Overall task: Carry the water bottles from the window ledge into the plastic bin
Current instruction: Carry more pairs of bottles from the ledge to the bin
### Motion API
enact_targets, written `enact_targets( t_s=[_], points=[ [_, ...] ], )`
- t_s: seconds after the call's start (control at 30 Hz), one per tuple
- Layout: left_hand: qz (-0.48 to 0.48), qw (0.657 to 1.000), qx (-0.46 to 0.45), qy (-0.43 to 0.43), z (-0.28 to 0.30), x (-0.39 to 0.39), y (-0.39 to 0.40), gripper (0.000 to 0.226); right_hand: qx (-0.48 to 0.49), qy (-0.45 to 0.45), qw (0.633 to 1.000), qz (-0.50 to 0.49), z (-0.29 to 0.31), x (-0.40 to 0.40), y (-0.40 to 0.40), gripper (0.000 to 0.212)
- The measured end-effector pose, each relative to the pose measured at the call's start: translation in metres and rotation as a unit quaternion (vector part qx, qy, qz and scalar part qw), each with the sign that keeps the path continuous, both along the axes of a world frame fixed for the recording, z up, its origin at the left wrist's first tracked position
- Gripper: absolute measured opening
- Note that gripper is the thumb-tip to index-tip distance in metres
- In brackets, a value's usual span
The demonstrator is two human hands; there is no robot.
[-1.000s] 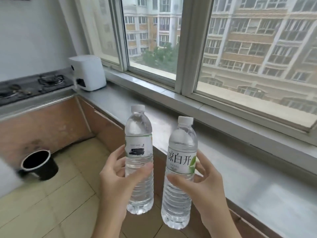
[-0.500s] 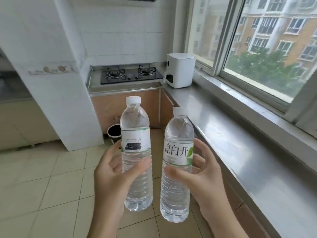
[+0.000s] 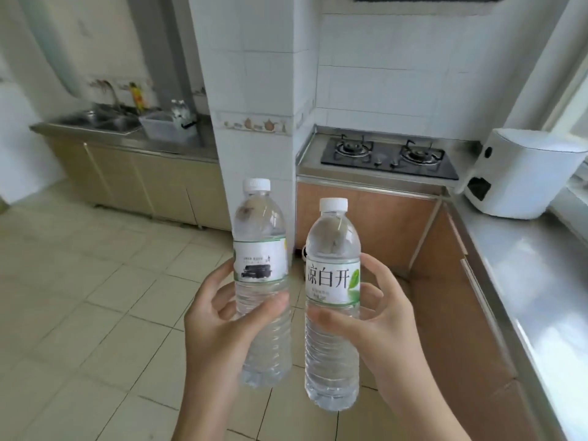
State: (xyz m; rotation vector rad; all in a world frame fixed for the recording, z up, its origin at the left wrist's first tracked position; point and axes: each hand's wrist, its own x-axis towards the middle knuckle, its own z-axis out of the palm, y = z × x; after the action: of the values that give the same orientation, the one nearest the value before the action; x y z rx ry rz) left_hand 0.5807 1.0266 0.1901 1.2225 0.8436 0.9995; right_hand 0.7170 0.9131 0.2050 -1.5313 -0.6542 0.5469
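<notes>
I hold two clear water bottles upright in front of me, both with white caps. My left hand grips the left bottle, whose white label bears a dark picture. My right hand grips the right bottle, whose label shows large characters and a green leaf. A clear plastic bin stands on the far counter at the left, beside the sink. The steel window ledge runs along the right edge.
A tiled white pillar rises straight ahead, between the far counter and a gas hob. A white appliance sits on the ledge corner. The sink has a tap and a bottle behind it. Beige floor tiles spread left.
My view has swung left, away from the window toward the kitchen; the far counter with sink and bin has come into sight. Both bottles stay gripped in the same way.
</notes>
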Motion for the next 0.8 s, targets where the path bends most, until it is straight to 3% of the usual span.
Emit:
enact_targets(
  t_s=[0.33,0.8],
  points=[
    [0.142,0.990,-0.007,0.008,-0.010,-0.028,0.146,0.080,-0.017,0.037,0.990,0.133,-0.013,-0.005,0.181,0.085],
    [0.165,0.986,0.004,0.025,-0.007,-0.071,0.404,0.085,0.001,0.053,0.986,0.158,-0.007,-0.043,0.449,0.082]
  ],
)
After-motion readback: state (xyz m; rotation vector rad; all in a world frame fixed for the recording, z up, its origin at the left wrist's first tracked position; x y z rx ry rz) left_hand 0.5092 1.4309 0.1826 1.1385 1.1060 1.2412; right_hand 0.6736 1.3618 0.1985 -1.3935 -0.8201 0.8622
